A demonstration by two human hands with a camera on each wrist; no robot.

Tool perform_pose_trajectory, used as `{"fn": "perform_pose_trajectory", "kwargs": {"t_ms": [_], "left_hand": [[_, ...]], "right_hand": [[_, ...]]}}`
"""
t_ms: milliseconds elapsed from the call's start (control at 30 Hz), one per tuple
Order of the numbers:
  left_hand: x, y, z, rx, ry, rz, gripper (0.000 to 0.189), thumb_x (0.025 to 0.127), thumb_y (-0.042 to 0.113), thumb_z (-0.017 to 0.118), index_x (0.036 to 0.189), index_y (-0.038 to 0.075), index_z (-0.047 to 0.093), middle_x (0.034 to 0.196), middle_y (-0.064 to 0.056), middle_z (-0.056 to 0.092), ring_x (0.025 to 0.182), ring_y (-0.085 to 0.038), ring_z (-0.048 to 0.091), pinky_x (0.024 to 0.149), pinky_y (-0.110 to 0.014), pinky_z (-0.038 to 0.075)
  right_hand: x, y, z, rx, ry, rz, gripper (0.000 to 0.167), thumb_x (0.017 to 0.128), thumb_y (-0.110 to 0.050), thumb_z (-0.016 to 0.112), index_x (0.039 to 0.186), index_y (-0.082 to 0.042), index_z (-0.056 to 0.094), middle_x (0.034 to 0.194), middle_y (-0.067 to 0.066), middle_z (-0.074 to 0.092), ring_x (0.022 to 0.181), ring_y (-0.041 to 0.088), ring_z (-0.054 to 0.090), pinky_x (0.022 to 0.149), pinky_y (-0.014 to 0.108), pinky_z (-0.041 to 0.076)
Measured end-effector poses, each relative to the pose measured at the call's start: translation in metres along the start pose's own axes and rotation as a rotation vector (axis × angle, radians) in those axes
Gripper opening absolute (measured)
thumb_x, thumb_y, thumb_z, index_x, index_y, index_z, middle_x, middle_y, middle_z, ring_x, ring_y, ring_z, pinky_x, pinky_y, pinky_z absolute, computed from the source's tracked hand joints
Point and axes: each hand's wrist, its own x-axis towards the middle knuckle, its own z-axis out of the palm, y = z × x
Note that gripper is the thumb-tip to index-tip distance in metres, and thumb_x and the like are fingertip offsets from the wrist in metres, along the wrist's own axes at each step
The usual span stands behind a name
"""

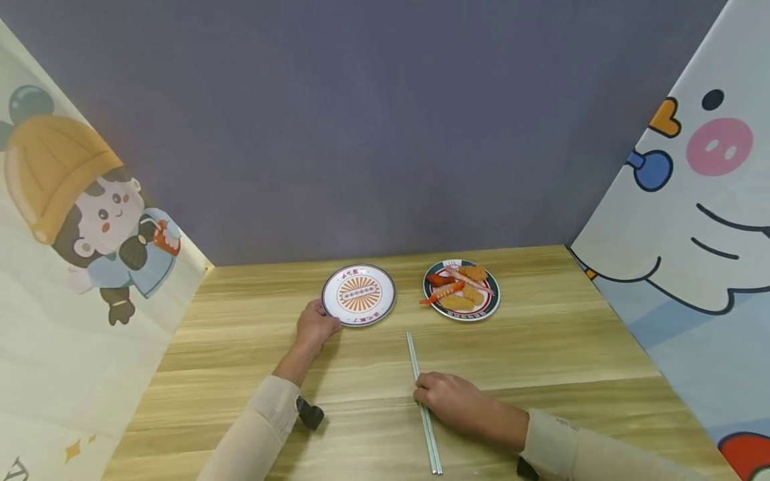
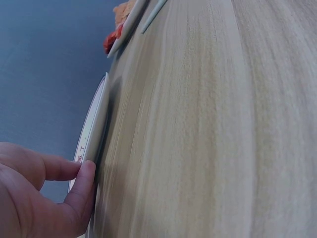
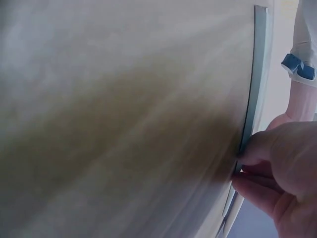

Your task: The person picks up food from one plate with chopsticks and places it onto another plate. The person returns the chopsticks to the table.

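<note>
A white plate [image 1: 359, 294] with an orange sunburst print lies on the table, left of the middle. My left hand [image 1: 315, 325] pinches its near-left rim; in the left wrist view, the thumb and a finger meet at the edge of the plate [image 2: 95, 129]. Nearer to me, a pair of pale green chopsticks [image 1: 430, 434] lies lengthwise, side by side. My right hand [image 1: 451, 399] holds them around the middle between thumb and fingers, as the right wrist view of the chopsticks [image 3: 255, 74] also shows.
To the right of the white plate stands a dark-rimmed plate [image 1: 494, 304] of fried pieces and shrimp-like food [image 1: 448, 290]. A grey wall [image 1: 385, 133] borders the back of the wooden table [image 1: 541, 334], and printed panels [image 1: 680, 220] flank both sides.
</note>
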Motion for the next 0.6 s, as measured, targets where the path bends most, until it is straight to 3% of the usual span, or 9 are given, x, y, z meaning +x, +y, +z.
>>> {"fn": "perform_pose_trajectory", "kwargs": {"t_ms": [200,300,367,433,533,600], "left_hand": [[0.003,0.001,-0.002,-0.071,-0.04,-0.009,0.083,0.08,-0.007,0.07,0.154,-0.001,0.034,0.132,-0.028,0.056,0.075,-0.014,0.069,0.069,-0.021,0.063],[0.002,0.004,-0.006,-0.108,-0.091,-0.022,0.082,0.084,-0.007,0.068,0.156,-0.003,0.029,0.138,-0.031,0.051,0.074,-0.014,0.069,0.072,-0.024,0.065],[-0.001,0.007,-0.011,-0.05,-0.118,-0.03,0.08,0.088,0.0,0.067,0.157,-0.003,0.026,0.145,-0.033,0.046,0.079,-0.02,0.071,0.078,-0.029,0.065],[-0.004,0.01,-0.016,0.055,-0.132,-0.014,0.078,0.093,0.009,0.066,0.158,-0.002,0.024,0.151,-0.035,0.038,0.096,-0.029,0.07,0.091,-0.039,0.063],[-0.01,0.017,-0.022,0.247,-0.125,0.06,0.078,0.095,0.023,0.065,0.158,0.0,0.025,0.157,-0.035,0.028,0.127,-0.045,0.056,0.11,-0.053,0.05],[-0.013,0.023,-0.024,0.335,-0.11,0.156,0.076,0.095,0.026,0.065,0.157,-0.002,0.029,0.156,-0.033,0.029,0.138,-0.049,0.043,0.118,-0.059,0.04]], "right_hand": [[0.001,0.004,0.002,0.011,0.016,-0.006,0.01,0.085,-0.006,0.069,0.088,-0.016,0.072,0.091,-0.003,0.066,0.081,0.008,0.064,0.068,0.021,0.057],[0.002,0.007,0.003,0.023,0.013,-0.012,0.012,0.085,-0.006,0.069,0.087,-0.017,0.072,0.09,-0.003,0.067,0.081,0.007,0.064,0.067,0.02,0.057],[0.003,0.009,0.003,0.047,0.01,-0.015,0.012,0.086,-0.006,0.069,0.089,-0.017,0.072,0.09,-0.003,0.068,0.08,0.006,0.065,0.067,0.02,0.057],[0.003,0.011,0.001,0.079,0.005,-0.011,0.011,0.088,-0.009,0.069,0.094,-0.017,0.073,0.091,-0.003,0.068,0.082,0.007,0.066,0.069,0.021,0.058],[0.002,0.016,-0.004,0.119,0.009,0.01,0.016,0.091,-0.015,0.07,0.106,-0.017,0.074,0.098,-0.003,0.07,0.09,0.009,0.068,0.078,0.025,0.061],[0.002,0.02,-0.009,0.132,0.022,0.03,0.021,0.092,-0.018,0.07,0.112,-0.016,0.074,0.104,0.0,0.071,0.096,0.012,0.069,0.084,0.028,0.062]]}}
